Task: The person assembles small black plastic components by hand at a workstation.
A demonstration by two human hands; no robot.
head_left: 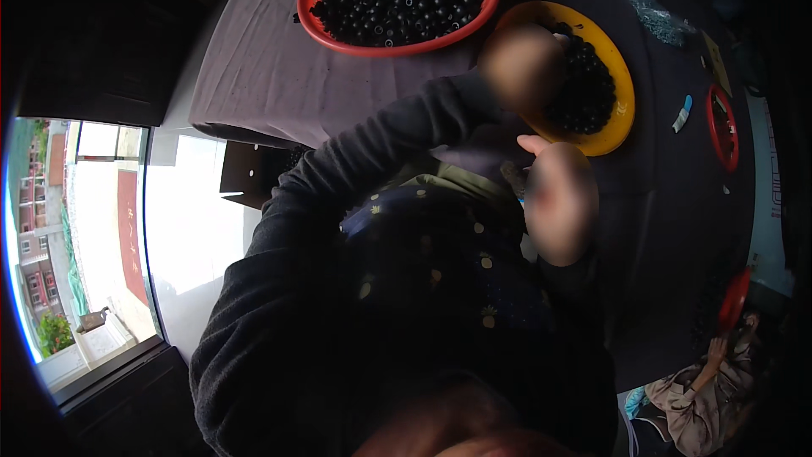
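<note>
My left hand (523, 68) reaches over the left rim of a yellow shallow basket (623, 93). A heap of small black round pieces (584, 89) lies in that basket. The hand is blurred, so its fingers and anything in them cannot be made out. Nearer to my body, just below the basket, is my right hand (560, 203), its palm blurred as well. Finger ends point up and left from it; whether they grip something is hidden. A small greyish thing (513, 178) shows beside this hand, too unclear to name.
A larger red basket (397, 51) full of black round pieces stands at the far left on the dark tablecloth (262, 68). To the right lie crumpled clear plastic (651, 8), a blue-and-white small object (682, 114) and a red tray (721, 129). Another person (702, 389) sits lower right.
</note>
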